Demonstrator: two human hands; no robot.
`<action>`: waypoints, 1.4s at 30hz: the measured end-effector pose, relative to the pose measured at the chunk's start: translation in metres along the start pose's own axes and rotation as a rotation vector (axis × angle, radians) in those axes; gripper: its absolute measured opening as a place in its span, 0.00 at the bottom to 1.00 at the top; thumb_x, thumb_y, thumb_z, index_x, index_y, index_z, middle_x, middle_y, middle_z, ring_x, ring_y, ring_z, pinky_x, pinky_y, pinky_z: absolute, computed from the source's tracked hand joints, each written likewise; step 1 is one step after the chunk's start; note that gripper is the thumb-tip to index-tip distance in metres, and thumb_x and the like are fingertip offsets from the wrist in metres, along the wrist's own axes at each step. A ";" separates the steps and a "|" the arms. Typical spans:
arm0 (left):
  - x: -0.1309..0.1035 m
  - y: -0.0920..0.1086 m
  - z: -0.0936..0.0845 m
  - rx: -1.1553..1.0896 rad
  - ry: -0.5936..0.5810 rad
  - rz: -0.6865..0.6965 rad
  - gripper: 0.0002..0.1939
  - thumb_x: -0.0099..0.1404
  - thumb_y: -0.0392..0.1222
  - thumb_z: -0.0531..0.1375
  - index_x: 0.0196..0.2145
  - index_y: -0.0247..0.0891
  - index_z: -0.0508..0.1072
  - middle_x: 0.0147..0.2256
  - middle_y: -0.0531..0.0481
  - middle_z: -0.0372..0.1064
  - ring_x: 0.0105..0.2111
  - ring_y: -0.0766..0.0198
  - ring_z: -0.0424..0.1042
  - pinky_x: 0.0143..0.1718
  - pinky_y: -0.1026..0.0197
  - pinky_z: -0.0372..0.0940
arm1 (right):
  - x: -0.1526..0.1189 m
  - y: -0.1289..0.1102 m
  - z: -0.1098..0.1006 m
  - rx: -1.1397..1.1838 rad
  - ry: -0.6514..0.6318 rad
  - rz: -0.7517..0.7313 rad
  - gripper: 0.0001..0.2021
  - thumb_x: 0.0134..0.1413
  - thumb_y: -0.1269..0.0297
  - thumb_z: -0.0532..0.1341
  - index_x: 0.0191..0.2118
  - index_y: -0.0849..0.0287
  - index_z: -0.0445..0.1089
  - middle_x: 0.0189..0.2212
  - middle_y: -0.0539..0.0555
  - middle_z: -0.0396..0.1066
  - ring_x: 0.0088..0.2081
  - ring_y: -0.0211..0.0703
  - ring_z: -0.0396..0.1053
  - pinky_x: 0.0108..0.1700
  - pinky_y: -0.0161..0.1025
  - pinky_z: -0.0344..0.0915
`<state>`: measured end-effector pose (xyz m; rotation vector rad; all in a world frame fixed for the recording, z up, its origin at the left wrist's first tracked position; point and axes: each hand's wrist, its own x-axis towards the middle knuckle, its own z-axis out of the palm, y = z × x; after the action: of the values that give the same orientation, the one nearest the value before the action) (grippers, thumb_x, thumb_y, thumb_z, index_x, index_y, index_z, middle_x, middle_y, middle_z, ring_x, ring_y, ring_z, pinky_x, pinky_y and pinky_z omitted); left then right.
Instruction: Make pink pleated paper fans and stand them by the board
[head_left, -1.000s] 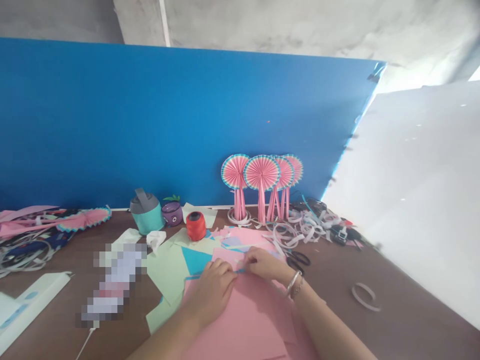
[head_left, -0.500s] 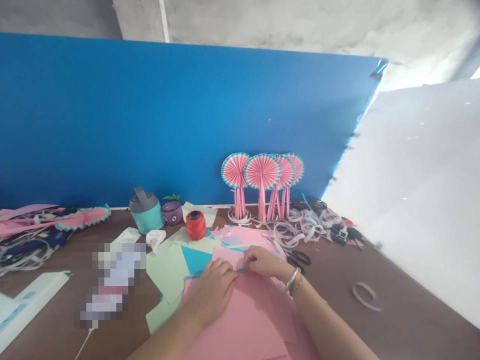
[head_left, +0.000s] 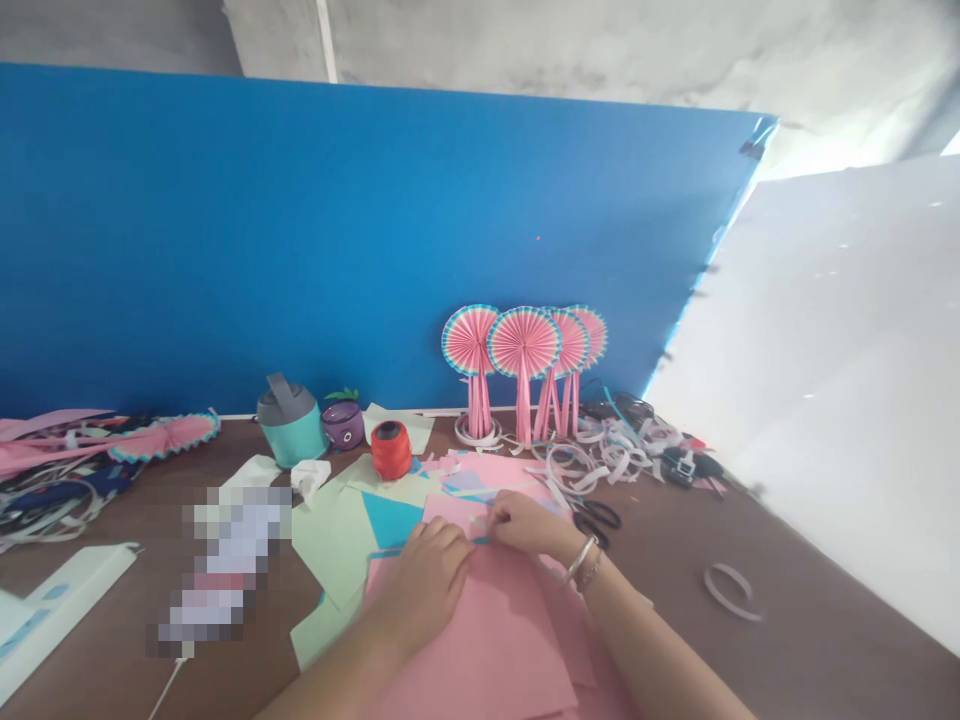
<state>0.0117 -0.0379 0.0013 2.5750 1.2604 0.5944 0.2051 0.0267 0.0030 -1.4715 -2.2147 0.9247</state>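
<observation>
Both hands [head_left: 480, 560] at pink sheet's [head_left: 487, 650] far edge

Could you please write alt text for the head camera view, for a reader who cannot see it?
A person's left hand and right hand press and pinch the far edge of a pink paper sheet on a brown table. Behind stand pink paper fans against a blue board, with a red thread spool and scissors nearby.

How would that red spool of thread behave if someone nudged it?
The red spool of thread looks rounded and stands on end, so a nudge would probably tip it and let it roll across the table. It seems small, likely light. The wound thread probably grips rather than slips.
</observation>
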 end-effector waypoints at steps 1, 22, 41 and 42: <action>0.000 0.000 0.000 -0.002 0.005 -0.003 0.10 0.67 0.33 0.50 0.39 0.39 0.71 0.37 0.49 0.69 0.41 0.58 0.62 0.44 0.53 0.57 | 0.000 0.000 0.000 -0.003 0.004 0.002 0.06 0.35 0.75 0.56 0.18 0.61 0.69 0.25 0.51 0.68 0.33 0.40 0.65 0.37 0.32 0.60; 0.001 0.008 -0.008 0.079 -0.103 0.000 0.14 0.66 0.29 0.50 0.40 0.39 0.73 0.38 0.48 0.68 0.42 0.57 0.62 0.45 0.53 0.57 | 0.001 0.002 0.003 -0.012 0.022 0.031 0.05 0.35 0.73 0.56 0.15 0.61 0.64 0.20 0.49 0.64 0.27 0.36 0.61 0.30 0.31 0.57; 0.002 0.010 -0.012 0.109 -0.151 -0.002 0.14 0.66 0.29 0.49 0.40 0.40 0.72 0.39 0.48 0.67 0.42 0.57 0.61 0.44 0.53 0.57 | -0.003 -0.006 0.000 0.018 0.038 0.079 0.04 0.33 0.74 0.56 0.15 0.61 0.61 0.21 0.48 0.62 0.27 0.36 0.60 0.29 0.31 0.56; 0.002 0.011 -0.012 0.110 -0.147 -0.001 0.14 0.66 0.29 0.49 0.40 0.40 0.72 0.39 0.48 0.67 0.42 0.57 0.61 0.44 0.53 0.57 | -0.003 -0.007 0.000 0.019 0.037 0.085 0.04 0.33 0.74 0.56 0.15 0.61 0.61 0.21 0.48 0.62 0.26 0.35 0.60 0.28 0.31 0.55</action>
<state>0.0147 -0.0428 0.0165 2.6498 1.2790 0.3372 0.2018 0.0218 0.0079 -1.5716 -2.1269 0.9344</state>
